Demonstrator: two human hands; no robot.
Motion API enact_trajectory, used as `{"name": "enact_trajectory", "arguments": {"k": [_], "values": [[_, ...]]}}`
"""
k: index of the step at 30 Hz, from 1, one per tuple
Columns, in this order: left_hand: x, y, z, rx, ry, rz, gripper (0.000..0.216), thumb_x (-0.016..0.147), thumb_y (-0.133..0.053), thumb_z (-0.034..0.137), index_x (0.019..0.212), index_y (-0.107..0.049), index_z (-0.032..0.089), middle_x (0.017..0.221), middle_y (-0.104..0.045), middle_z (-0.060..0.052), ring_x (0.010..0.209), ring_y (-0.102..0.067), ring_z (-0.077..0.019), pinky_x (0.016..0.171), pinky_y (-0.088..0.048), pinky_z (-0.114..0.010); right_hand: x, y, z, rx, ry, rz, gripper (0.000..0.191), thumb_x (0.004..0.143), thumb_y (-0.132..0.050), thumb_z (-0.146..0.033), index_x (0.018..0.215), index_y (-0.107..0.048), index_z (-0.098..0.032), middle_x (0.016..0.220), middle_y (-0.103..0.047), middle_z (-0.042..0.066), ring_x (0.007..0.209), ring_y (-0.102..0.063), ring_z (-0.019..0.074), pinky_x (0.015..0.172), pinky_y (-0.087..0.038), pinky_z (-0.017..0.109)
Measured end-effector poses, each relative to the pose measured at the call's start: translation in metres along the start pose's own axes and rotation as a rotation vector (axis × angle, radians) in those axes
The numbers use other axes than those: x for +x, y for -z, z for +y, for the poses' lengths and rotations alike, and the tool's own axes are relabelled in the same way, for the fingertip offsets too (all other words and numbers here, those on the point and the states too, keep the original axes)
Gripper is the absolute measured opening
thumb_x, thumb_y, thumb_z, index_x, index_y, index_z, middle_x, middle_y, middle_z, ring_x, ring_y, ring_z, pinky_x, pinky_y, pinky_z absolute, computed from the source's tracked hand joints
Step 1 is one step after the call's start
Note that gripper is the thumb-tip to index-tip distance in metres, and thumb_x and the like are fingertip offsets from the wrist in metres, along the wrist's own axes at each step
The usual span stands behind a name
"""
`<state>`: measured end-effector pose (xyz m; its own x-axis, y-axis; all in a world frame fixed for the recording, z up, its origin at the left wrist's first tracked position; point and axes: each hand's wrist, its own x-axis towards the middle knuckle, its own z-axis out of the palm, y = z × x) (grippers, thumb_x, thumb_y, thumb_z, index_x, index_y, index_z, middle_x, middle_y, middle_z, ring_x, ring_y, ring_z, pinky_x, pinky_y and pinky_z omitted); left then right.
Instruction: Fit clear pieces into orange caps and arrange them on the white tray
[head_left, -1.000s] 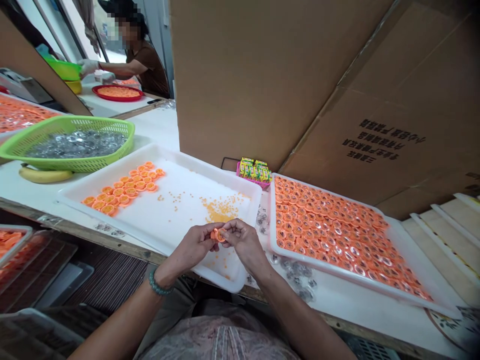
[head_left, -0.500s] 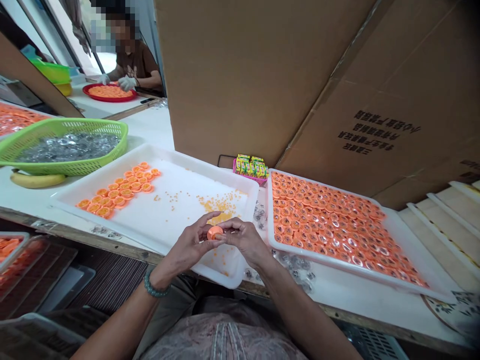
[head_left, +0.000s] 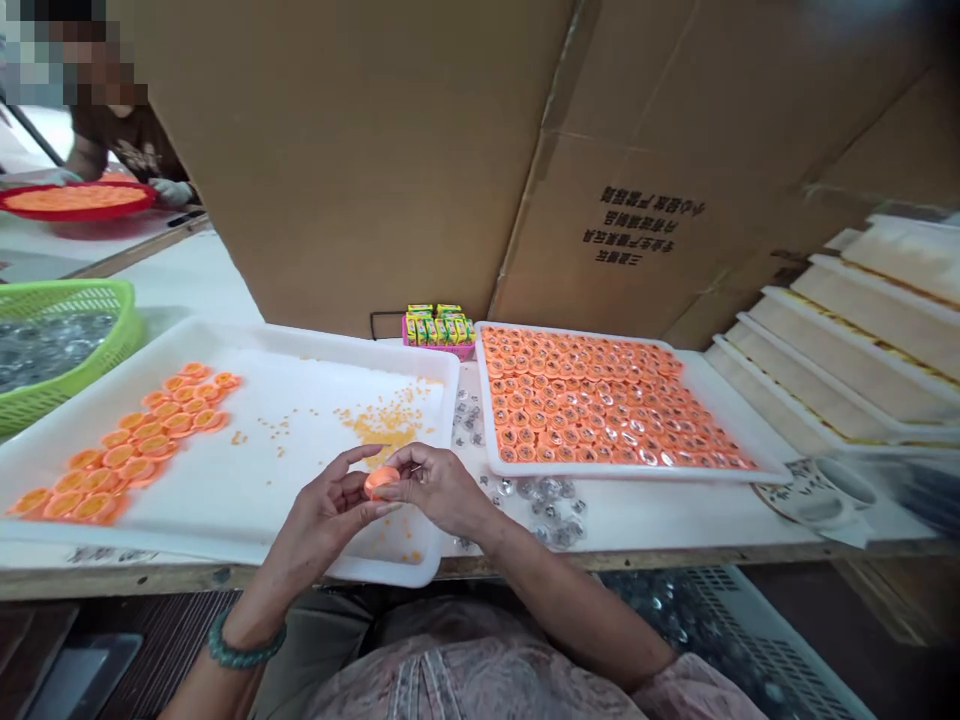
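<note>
I hold a small orange cap between both hands, just above the near right corner of the white tray in front of me. My left hand pinches it from the left, thumb below and fingertips on its edge, the forefinger raised above; that grip is closed on the cap. My right hand meets it from the other side, fingers curled, its grip closed on the cap's right edge. A green bead bracelet sits on my left wrist.

On the white tray, rows of orange caps lie at the left and a scatter of small yellow pellets lies near my hands. To the right, a second tray is packed with capped orange pieces. Clear plastic pieces lie on the worktop between the trays. A green basket stands far left, and cardboard boxes rise behind. Far off, a co-worker's gloved hand rests beside a red tray.
</note>
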<state>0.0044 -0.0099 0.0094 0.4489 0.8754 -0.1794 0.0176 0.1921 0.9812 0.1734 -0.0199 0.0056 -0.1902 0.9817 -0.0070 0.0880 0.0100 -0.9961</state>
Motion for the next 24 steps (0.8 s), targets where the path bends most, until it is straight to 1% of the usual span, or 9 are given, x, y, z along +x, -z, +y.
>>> {"name": "enact_trajectory", "arguments": {"k": [3, 5, 8, 11, 13, 16, 20, 22, 24], "values": [[0.000, 0.000, -0.002, 0.045, 0.014, -0.009, 0.058, 0.071, -0.071, 0.030, 0.120, -0.043, 0.020, 0.093, -0.069, -0.003, 0.087, -0.064, -0.0177, 0.079, -0.050, -0.028, -0.002, -0.002, -0.001, -0.033, 0.018, 0.075, 0.024, 0.069, -0.070, -0.037, 0.080, -0.064, -0.017, 0.072, -0.058, -0.001, 0.067, -0.050, 0.0107, 0.065, -0.041, 0.024], [0.000, 0.000, -0.002, 0.058, 0.025, 0.009, 0.056, 0.070, -0.071, 0.031, 0.119, -0.045, 0.021, 0.094, -0.069, -0.003, 0.088, -0.064, -0.0181, 0.080, -0.050, -0.028, -0.002, -0.002, -0.001, -0.008, 0.011, 0.101, 0.025, 0.067, -0.072, -0.038, 0.078, -0.065, -0.016, 0.071, -0.057, -0.002, 0.066, -0.049, 0.0105, 0.063, -0.040, 0.024], [0.002, -0.001, -0.001, 0.050, 0.042, 0.039, 0.055, 0.070, -0.072, 0.031, 0.118, -0.048, 0.021, 0.096, -0.070, -0.003, 0.090, -0.064, -0.0192, 0.081, -0.051, -0.029, -0.001, 0.002, 0.000, 0.152, -0.035, 0.043, 0.031, 0.064, -0.072, -0.042, 0.080, -0.066, -0.016, 0.071, -0.059, -0.001, 0.068, -0.052, 0.0115, 0.064, -0.043, 0.024], [0.002, -0.003, 0.003, 0.056, 0.067, 0.028, 0.055, 0.073, -0.069, 0.033, 0.121, -0.048, 0.019, 0.092, -0.071, -0.005, 0.084, -0.065, -0.0194, 0.077, -0.052, -0.029, -0.002, 0.008, 0.000, 0.317, -0.031, -0.038, 0.034, 0.072, -0.064, -0.045, 0.088, -0.066, -0.016, 0.079, -0.062, 0.001, 0.073, -0.056, 0.0118, 0.070, -0.046, 0.026], [0.002, -0.004, 0.005, 0.045, 0.077, 0.019, 0.056, 0.073, -0.069, 0.033, 0.122, -0.048, 0.018, 0.092, -0.071, -0.006, 0.082, -0.066, -0.0198, 0.075, -0.053, -0.030, -0.004, 0.011, -0.001, 0.363, -0.025, -0.038, 0.036, 0.073, -0.064, -0.045, 0.093, -0.065, -0.015, 0.084, -0.063, 0.002, 0.074, -0.058, 0.0114, 0.072, -0.047, 0.026], [0.001, -0.006, 0.007, 0.013, 0.087, 0.036, 0.059, 0.069, -0.073, 0.031, 0.121, -0.050, 0.017, 0.099, -0.070, -0.007, 0.085, -0.066, -0.0211, 0.074, -0.053, -0.030, -0.006, 0.013, -0.005, 0.370, -0.050, -0.012, 0.038, 0.068, -0.069, -0.044, 0.091, -0.065, -0.014, 0.084, -0.064, 0.002, 0.071, -0.058, 0.0109, 0.070, -0.048, 0.026], [0.003, -0.007, 0.007, 0.039, 0.106, 0.060, 0.059, 0.071, -0.071, 0.033, 0.122, -0.050, 0.013, 0.085, -0.072, -0.007, 0.068, -0.066, -0.0184, 0.064, -0.054, -0.029, -0.002, 0.010, -0.005, 0.329, -0.075, -0.026, 0.036, 0.072, -0.064, -0.047, 0.087, -0.067, -0.014, 0.078, -0.065, 0.002, 0.067, -0.058, 0.0106, 0.067, -0.049, 0.026], [0.004, -0.006, 0.007, 0.059, 0.106, 0.070, 0.059, 0.071, -0.071, 0.034, 0.122, -0.051, 0.014, 0.080, -0.072, -0.006, 0.067, -0.066, -0.0179, 0.064, -0.054, -0.027, 0.001, 0.005, -0.001, 0.300, -0.098, 0.004, 0.036, 0.069, -0.067, -0.046, 0.087, -0.067, -0.016, 0.078, -0.065, 0.002, 0.069, -0.059, 0.0119, 0.067, -0.049, 0.027], [0.003, -0.004, 0.004, 0.090, 0.111, 0.091, 0.060, 0.070, -0.072, 0.036, 0.122, -0.051, 0.016, 0.082, -0.072, -0.005, 0.071, -0.067, -0.0191, 0.066, -0.055, -0.027, 0.001, 0.000, 0.002, 0.296, -0.139, 0.051, 0.037, 0.062, -0.073, -0.045, 0.085, -0.067, -0.017, 0.076, -0.065, 0.001, 0.070, -0.059, 0.0130, 0.068, -0.049, 0.027]]}}
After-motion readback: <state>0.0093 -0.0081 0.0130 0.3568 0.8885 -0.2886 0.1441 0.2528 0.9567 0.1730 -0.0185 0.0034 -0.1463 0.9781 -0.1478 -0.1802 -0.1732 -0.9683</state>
